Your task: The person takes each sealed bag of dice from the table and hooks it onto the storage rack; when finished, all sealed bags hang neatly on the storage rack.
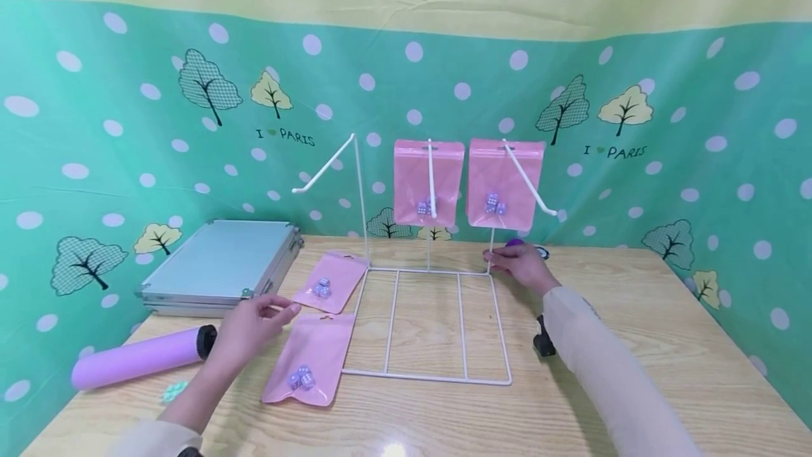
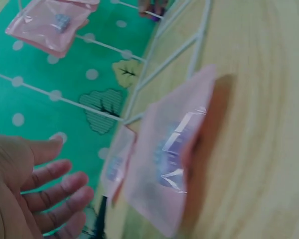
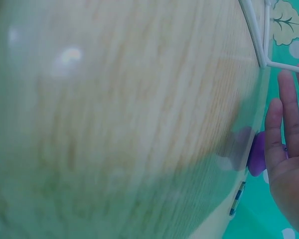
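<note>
My left hand point(image 1: 254, 326), its fingers loosely bent and holding nothing, is beside the near-left corner of a pink zip bag point(image 1: 336, 279) with purple dice. In the left wrist view its fingers stand apart from the bags. A second pink dice bag point(image 1: 311, 355) lies nearer the front. Both overlap the left side of a white wire display rack point(image 1: 425, 376). At the rack's back right, my right hand point(image 1: 523, 266) pinches the foot of an upright; two fingers point(image 3: 289, 109) extend beside it in the right wrist view. The thumb is hidden there.
Two pink dice bags, one central point(image 1: 412, 168) and one right point(image 1: 517, 175), hang from rack hooks. The left hook point(image 1: 323, 164) is bare. A silver case point(image 1: 222, 259), a purple cylinder point(image 1: 142, 357) and a small mint-green item point(image 1: 173, 391) lie left. Behind the right hand is a purple object point(image 3: 257, 154).
</note>
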{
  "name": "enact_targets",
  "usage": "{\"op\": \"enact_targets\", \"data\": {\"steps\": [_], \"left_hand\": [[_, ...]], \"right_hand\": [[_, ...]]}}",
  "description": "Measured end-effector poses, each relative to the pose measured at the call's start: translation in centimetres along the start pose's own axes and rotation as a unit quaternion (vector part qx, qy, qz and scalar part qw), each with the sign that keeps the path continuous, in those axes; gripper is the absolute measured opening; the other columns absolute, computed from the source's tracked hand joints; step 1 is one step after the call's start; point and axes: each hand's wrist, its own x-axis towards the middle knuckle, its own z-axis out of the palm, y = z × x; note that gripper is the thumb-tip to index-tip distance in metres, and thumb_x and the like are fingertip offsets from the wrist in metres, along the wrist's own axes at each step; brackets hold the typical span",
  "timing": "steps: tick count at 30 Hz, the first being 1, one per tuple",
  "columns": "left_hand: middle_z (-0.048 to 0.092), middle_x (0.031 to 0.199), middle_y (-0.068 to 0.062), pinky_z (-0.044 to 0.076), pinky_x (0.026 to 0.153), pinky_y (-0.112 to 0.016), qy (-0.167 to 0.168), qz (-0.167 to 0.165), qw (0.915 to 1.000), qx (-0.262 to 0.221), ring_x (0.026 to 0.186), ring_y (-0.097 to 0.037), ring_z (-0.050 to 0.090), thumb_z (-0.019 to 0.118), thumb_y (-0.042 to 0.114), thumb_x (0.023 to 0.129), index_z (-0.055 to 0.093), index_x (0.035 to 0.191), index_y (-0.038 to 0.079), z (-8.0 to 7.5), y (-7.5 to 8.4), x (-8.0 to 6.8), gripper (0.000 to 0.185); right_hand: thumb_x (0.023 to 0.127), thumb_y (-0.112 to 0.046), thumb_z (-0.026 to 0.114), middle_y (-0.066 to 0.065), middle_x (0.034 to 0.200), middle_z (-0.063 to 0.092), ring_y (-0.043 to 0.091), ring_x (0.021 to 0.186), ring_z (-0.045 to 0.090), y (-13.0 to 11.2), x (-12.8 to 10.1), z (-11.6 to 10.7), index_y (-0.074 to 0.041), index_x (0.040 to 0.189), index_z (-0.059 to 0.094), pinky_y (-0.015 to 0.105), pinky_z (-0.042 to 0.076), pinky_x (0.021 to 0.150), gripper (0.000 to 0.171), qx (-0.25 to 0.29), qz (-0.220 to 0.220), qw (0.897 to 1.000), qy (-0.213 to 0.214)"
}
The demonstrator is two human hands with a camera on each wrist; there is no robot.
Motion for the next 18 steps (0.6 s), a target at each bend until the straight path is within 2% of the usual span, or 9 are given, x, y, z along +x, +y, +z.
{"op": "enact_targets", "data": {"steps": [4, 7, 10, 14, 18], "left_hand": [[0.074, 0.087, -0.005, 0.052, 0.064, -0.036, -0.011, -0.023, 0.9991, 0.035, 0.076, -0.019, 0.068, 0.067, 0.043, 0.097, 0.070, 0.114, 0.001, 0.8, -0.7, -0.4, 0.045], [0.074, 0.090, -0.006, 0.054, 0.069, -0.043, -0.032, -0.034, 0.9958, 0.078, 0.081, -0.024, 0.069, 0.066, 0.052, 0.096, 0.071, 0.111, 0.003, 1.3, -0.8, -0.6, 0.052], [0.073, 0.092, -0.009, 0.053, 0.065, -0.043, -0.044, -0.039, 0.9911, 0.120, 0.081, -0.026, 0.068, 0.064, 0.060, 0.093, 0.070, 0.107, 0.005, 1.9, -0.7, -0.8, 0.057], [0.069, 0.085, -0.005, 0.046, 0.057, -0.035, -0.032, -0.032, 0.9879, 0.149, 0.072, -0.021, 0.061, 0.067, 0.057, 0.092, 0.069, 0.102, 0.008, 2.5, -0.1, -0.9, 0.051], [0.071, 0.086, -0.005, 0.047, 0.059, -0.036, -0.006, -0.007, 0.9900, 0.140, 0.072, -0.021, 0.062, 0.074, 0.046, 0.091, 0.069, 0.102, 0.009, 3.1, 0.7, -0.3, 0.039]], "right_hand": [[0.098, -0.018, 0.070, 0.021, 0.119, 0.071, 0.028, 0.099, 0.074, 0.2, 0.1, -0.1, 0.009, 0.123, 0.066, 0.032, 0.058, 0.088, 0.037, 0.007, -0.005, 1.000, -0.003], [0.098, -0.018, 0.070, 0.020, 0.118, 0.071, 0.027, 0.098, 0.073, 0.5, 0.2, -0.1, 0.008, 0.123, 0.066, 0.031, 0.059, 0.087, 0.037, 0.006, -0.006, 1.000, -0.001], [0.098, -0.020, 0.071, 0.017, 0.116, 0.071, 0.025, 0.097, 0.073, 0.6, 0.2, -0.1, 0.006, 0.122, 0.068, 0.030, 0.059, 0.085, 0.036, -0.005, -0.003, 1.000, 0.004], [0.098, -0.021, 0.071, 0.016, 0.115, 0.072, 0.024, 0.097, 0.073, 0.5, 0.2, -0.1, 0.005, 0.123, 0.069, 0.031, 0.058, 0.085, 0.036, -0.009, -0.001, 1.000, 0.005], [0.098, -0.022, 0.071, 0.017, 0.117, 0.071, 0.026, 0.099, 0.072, 0.5, 0.2, -0.2, 0.005, 0.123, 0.068, 0.032, 0.058, 0.087, 0.037, -0.011, -0.002, 1.000, 0.006]]}}
